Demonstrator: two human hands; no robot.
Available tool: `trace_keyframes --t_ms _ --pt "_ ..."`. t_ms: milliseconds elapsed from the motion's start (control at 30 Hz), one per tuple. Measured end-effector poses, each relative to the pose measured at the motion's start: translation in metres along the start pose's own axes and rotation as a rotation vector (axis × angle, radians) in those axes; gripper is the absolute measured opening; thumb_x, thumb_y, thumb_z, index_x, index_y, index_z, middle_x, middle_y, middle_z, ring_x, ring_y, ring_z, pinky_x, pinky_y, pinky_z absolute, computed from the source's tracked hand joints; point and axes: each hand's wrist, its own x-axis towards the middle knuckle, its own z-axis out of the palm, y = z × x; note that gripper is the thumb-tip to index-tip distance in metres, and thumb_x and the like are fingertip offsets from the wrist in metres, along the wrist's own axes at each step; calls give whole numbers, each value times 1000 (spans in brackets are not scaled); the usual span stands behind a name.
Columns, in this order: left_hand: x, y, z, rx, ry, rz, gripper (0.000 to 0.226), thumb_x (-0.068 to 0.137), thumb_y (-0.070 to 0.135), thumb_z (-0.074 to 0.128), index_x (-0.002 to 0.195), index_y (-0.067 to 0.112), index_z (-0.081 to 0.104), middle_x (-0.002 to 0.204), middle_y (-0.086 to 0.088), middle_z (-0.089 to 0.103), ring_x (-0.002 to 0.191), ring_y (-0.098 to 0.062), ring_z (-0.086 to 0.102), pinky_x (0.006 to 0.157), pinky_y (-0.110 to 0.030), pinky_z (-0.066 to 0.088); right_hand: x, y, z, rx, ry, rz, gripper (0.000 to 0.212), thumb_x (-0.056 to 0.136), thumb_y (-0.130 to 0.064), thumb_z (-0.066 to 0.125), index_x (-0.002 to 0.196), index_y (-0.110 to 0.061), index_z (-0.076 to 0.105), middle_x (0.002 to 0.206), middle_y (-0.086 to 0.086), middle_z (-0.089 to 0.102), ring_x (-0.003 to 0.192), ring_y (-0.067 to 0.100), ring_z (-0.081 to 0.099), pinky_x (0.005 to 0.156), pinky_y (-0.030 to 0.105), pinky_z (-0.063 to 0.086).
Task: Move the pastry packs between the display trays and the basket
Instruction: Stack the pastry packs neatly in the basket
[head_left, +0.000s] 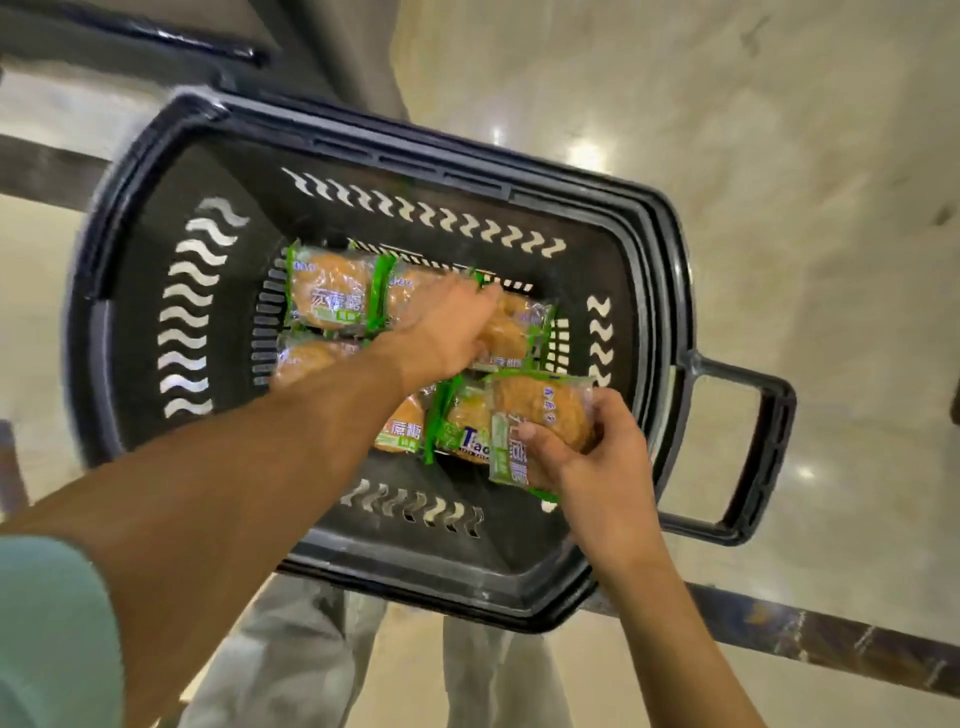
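Both hands (452, 332) (597, 457) gripping pastry packs (545, 415), basket (363, 551)

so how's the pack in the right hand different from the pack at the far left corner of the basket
The pack in the right hand is pinched by the right hand and held up over the basket's near right side, while the far-left pack lies flat on the basket floor, untouched. The held pack is tilted with its label running sideways; the far-left pack's label reads upright. Both are clear wrappers with green edges around a golden pastry.
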Motion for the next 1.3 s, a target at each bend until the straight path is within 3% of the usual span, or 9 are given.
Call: trace_keyframes --t_ms 167,267,500,667,767,967,1067,1200,1300 --pt "-104 -15 -58 -813 199 -238 29 82 22 81 92 23 53 86 10 58 80 -12 58 67 -28 42 -50 -57 -35 -8 55 -29 30 81 -8 82 101 -18 63 89 -1 74 84 21 72 75 44 62" --pt "-212 -24 -137 -1142 398 -360 32 77 13 86 87 29 60 80 15 63 71 -2 57 66 -17 47 -111 -126 -44 54 62 -74 34 81 -2 80 108 -6 61 90 2 71 79 16 69 65 30 60" --pt "-464 -43 -338 -1417 943 -372 30 78 10 84 94 30 69 82 19 72 79 5 64 71 -15 50 -284 -312 7 6 -134 -357 27 81 -3 80 98 -19 66 91 2 73 82 19 69 78 44 59" --pt "-578 -96 -399 -1435 1218 -309 30 74 22 85 88 44 70 85 25 70 77 6 61 70 -13 48 -372 -407 91 21 -254 -593 22 84 -7 78 99 -17 65 93 8 73 85 22 69 72 38 59" --pt "-621 -156 -424 -1483 1361 -264 28 68 29 83 91 35 68 82 19 71 74 2 61 67 -13 49 -409 -448 159 44 -301 -669 23 85 -8 76 89 -27 65 94 9 75 83 25 71 69 34 58" --pt "-668 -299 -467 -1574 1415 -173 39 61 43 88 93 29 69 89 -3 73 82 -19 67 78 -47 57 -460 -530 295 98 -261 -741 25 85 -1 73 108 -5 64 98 16 75 84 28 72 64 34 60" --pt "-673 -339 -494 -1621 1420 -123 39 63 40 89 93 25 71 87 -5 74 80 -18 68 72 -39 58 -472 -566 335 55 -231 -784 29 85 -5 76 111 -11 63 98 14 75 88 29 73 76 42 62" --pt "-655 -380 -535 -1674 1388 -19 34 74 25 82 103 11 70 81 -3 72 70 -16 65 54 -23 52 -461 -611 362 69 -203 -842 33 82 -2 77 107 -18 63 92 3 78 79 16 73 67 30 61" --pt "-626 -407 -574 -1694 1329 66 31 75 21 80 102 10 70 86 -5 74 77 -16 69 62 -25 55 -439 -643 367 76 -169 -867 33 81 1 77 105 -17 64 87 1 78 75 13 72 62 23 58"
